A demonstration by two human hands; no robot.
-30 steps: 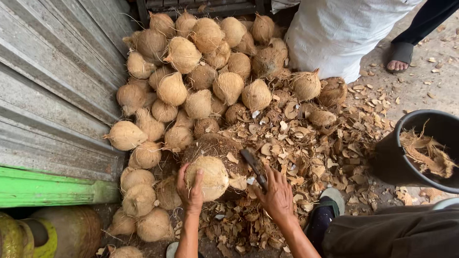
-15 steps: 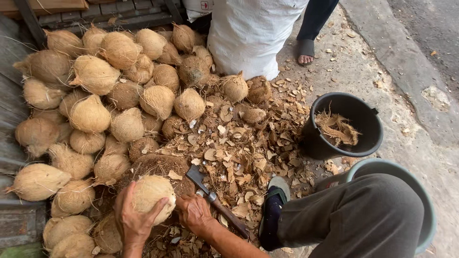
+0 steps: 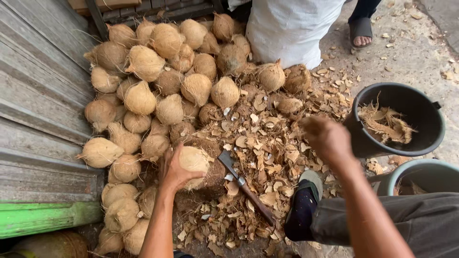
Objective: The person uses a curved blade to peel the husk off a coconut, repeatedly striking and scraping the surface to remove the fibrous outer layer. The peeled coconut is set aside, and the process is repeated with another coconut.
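Head view, looking down on a dirt floor beside a grey wooden wall [image 3: 33, 110]. Left hand [image 3: 174, 169] spread over a pale husked coconut [image 3: 195, 160], fingers wrapped on its left side, pressing it down onto a darker stump-like block [image 3: 215, 179] near the middle of the ground. Right hand [image 3: 327, 138] raised in the air, blurred, held above the litter of shell chips [image 3: 267, 153] and just beside the black bucket [image 3: 406, 119]; empty as far as can be seen, though whether curled or loose cannot be told through the blur. Cleaver [image 3: 244, 186] lying on the chips just right of the held coconut, blade toward the block, wooden handle pointing to the lower edge, touched by neither hand. Large heap of coconuts [image 3: 158, 81] piled against the wall, from the upper edge down to the lower left corner, all apparently whole. Black bucket holding only a little brown fibre, a second grey-green tub [image 3: 420, 174] just below it. White sack [image 3: 291, 28] at the upper edge, a sandalled foot [image 3: 361, 33] of another person beside it. Judging by the thick chip layer, a fair amount already trimmed; judging by the heap, most of the work probably left, the coconut in hand not yet opened.
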